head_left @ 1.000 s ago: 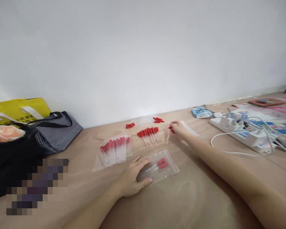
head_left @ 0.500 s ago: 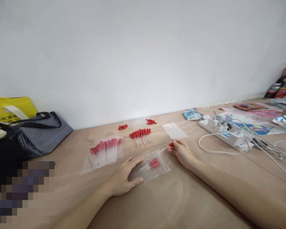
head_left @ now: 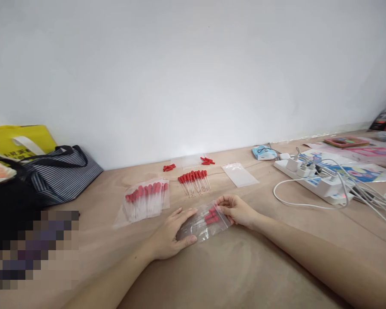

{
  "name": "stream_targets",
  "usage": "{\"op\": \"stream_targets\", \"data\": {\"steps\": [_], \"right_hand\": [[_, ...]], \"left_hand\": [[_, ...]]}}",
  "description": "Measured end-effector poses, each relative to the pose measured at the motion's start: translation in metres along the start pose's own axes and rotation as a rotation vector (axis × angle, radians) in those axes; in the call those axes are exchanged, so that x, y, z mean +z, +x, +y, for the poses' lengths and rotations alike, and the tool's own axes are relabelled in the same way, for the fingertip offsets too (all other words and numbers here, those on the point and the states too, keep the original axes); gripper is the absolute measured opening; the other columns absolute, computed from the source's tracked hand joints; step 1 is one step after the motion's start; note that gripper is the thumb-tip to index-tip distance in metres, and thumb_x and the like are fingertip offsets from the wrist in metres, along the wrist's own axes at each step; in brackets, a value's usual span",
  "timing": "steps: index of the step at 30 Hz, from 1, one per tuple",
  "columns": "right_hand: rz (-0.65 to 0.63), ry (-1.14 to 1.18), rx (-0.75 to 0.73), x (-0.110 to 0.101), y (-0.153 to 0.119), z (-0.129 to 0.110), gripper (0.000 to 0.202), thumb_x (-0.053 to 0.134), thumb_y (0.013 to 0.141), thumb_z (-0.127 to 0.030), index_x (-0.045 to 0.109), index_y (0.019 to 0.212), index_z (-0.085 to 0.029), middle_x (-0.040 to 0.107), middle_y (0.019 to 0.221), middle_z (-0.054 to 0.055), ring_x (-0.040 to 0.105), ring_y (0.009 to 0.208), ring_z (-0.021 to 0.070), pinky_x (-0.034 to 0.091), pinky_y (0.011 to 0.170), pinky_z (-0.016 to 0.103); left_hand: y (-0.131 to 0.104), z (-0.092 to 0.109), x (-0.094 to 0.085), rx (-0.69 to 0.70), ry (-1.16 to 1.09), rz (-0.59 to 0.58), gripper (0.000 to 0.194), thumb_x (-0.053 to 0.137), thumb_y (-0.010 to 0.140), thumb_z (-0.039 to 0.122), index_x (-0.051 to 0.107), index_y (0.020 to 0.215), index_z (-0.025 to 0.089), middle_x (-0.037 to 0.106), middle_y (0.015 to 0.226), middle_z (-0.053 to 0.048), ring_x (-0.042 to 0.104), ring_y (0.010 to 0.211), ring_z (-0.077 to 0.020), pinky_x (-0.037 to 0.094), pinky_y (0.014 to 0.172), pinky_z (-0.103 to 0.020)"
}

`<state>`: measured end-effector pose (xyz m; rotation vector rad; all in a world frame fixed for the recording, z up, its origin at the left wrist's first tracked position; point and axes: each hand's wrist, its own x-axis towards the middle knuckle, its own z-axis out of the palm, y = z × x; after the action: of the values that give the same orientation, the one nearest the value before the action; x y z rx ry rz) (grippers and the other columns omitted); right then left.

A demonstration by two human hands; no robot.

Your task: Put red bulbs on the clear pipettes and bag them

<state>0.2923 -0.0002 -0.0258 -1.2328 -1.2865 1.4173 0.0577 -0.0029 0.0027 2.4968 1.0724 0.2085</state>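
Note:
A clear zip bag (head_left: 202,234) lies on the table between my hands, with a few red-bulbed droppers (head_left: 212,219) inside. My left hand (head_left: 173,235) rests on the bag's closed end, thumb and fingers spread. At the bag's mouth, my right hand (head_left: 233,210) has its fingers pinched around the edge and a red bulb; exactly what it grips is partly hidden. Beyond the bag is a row of loose red-bulbed droppers (head_left: 194,182). Filled bags of droppers (head_left: 146,201) overlap to the left. Flat bags (head_left: 239,174) lie behind my right hand.
Small red bulbs (head_left: 169,167) and clear tubes (head_left: 191,167) lie near the wall. At right are a white power strip (head_left: 312,182), tangled white cables and a blue mask pack (head_left: 263,153). A striped bag (head_left: 62,176) stands at left.
My right hand has brought the red-bulbed dropper left into the bag's mouth. My left hand stays on the bag, and the whole view has shifted slightly.

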Motion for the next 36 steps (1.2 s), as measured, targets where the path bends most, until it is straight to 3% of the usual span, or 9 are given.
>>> {"op": "stream_targets", "data": {"steps": [3, 8, 11, 15, 18, 21, 25, 31, 36], "right_hand": [[0.046, -0.039, -0.025, 0.005, 0.004, 0.005, 0.030, 0.066, 0.059, -0.039, 0.058, 0.074, -0.014, 0.056, 0.052, -0.004, 0.037, 0.032, 0.0024, 0.026, 0.030, 0.015], [-0.093, -0.176, 0.005, -0.002, 0.010, 0.005, 0.028, 0.054, 0.070, -0.042, 0.062, 0.069, -0.015, 0.051, 0.044, -0.004, 0.035, 0.031, 0.0031, 0.024, 0.030, 0.014], [0.123, -0.381, 0.029, -0.018, 0.030, -0.003, 0.017, 0.055, 0.071, -0.031, 0.060, 0.066, -0.015, 0.043, 0.036, -0.007, 0.034, 0.029, 0.0040, 0.025, 0.030, 0.015], [0.320, -0.485, -0.021, -0.032, 0.079, -0.012, 0.012, 0.052, 0.073, -0.025, 0.059, 0.075, -0.016, 0.048, 0.042, -0.005, 0.042, 0.035, 0.0065, 0.033, 0.037, 0.016], [0.395, -0.562, -0.059, -0.033, 0.115, -0.015, 0.014, 0.050, 0.073, -0.024, 0.061, 0.078, -0.017, 0.058, 0.058, 0.000, 0.052, 0.050, 0.0101, 0.038, 0.048, 0.019], [0.436, -0.622, -0.078, -0.032, 0.143, -0.018, 0.012, 0.052, 0.071, -0.023, 0.063, 0.069, -0.018, 0.063, 0.076, 0.003, 0.056, 0.074, 0.0155, 0.040, 0.062, 0.022], [0.452, -0.636, -0.050, -0.031, 0.164, -0.020, 0.008, 0.056, 0.066, -0.022, 0.062, 0.063, -0.020, 0.063, 0.077, 0.004, 0.055, 0.082, 0.0191, 0.040, 0.068, 0.025], [0.445, -0.489, 0.026, -0.034, 0.166, -0.019, 0.003, 0.057, 0.062, -0.017, 0.059, 0.061, -0.016, 0.059, 0.064, 0.004, 0.053, 0.060, 0.0147, 0.041, 0.053, 0.024], [0.470, -0.249, -0.025, -0.053, 0.128, -0.022, 0.009, 0.050, 0.069, -0.018, 0.056, 0.074, -0.013, 0.058, 0.064, 0.005, 0.051, 0.050, 0.0100, 0.041, 0.047, 0.021]], "left_hand": [[0.000, 0.000, 0.000, 0.006, -0.009, 0.002, 0.057, 0.045, 0.079, 0.049, 0.030, 0.129, 0.027, 0.034, 0.135, -0.002, 0.020, 0.126, -0.0305, 0.024, 0.100, -0.049], [0.001, 0.001, 0.000, 0.018, -0.007, 0.005, 0.058, 0.047, 0.078, 0.048, 0.031, 0.129, 0.026, 0.036, 0.134, -0.003, 0.022, 0.126, -0.0279, 0.023, 0.101, -0.048], [0.003, 0.003, -0.002, 0.100, -0.008, 0.011, 0.053, 0.047, 0.079, 0.046, 0.035, 0.127, 0.026, 0.039, 0.132, -0.003, 0.030, 0.124, -0.0233, 0.016, 0.104, -0.046], [0.004, 0.004, -0.002, 0.129, -0.024, 0.008, 0.052, 0.048, 0.079, 0.043, 0.037, 0.127, 0.026, 0.037, 0.133, -0.003, 0.031, 0.123, -0.0215, 0.014, 0.105, -0.045], [0.003, 0.004, -0.002, 0.127, -0.025, 0.001, 0.052, 0.048, 0.079, 0.042, 0.037, 0.127, 0.024, 0.036, 0.133, -0.004, 0.030, 0.123, -0.0209, 0.014, 0.105, -0.045], [0.003, 0.004, -0.002, 0.132, -0.036, 0.006, 0.053, 0.050, 0.078, 0.041, 0.036, 0.127, 0.025, 0.036, 0.133, -0.003, 0.030, 0.123, -0.0211, 0.015, 0.105, -0.045], [0.003, 0.004, -0.002, 0.126, -0.044, 0.007, 0.053, 0.051, 0.077, 0.040, 0.036, 0.127, 0.026, 0.037, 0.133, -0.003, 0.031, 0.123, -0.0222, 0.016, 0.104, -0.046], [0.003, 0.003, -0.001, 0.124, -0.043, 0.011, 0.053, 0.051, 0.077, 0.039, 0.036, 0.127, 0.027, 0.037, 0.133, -0.002, 0.031, 0.123, -0.0215, 0.015, 0.104, -0.046], [0.003, 0.003, -0.002, 0.125, -0.020, -0.002, 0.053, 0.050, 0.078, 0.040, 0.036, 0.127, 0.025, 0.035, 0.134, -0.003, 0.030, 0.124, -0.0205, 0.015, 0.105, -0.045]]}}
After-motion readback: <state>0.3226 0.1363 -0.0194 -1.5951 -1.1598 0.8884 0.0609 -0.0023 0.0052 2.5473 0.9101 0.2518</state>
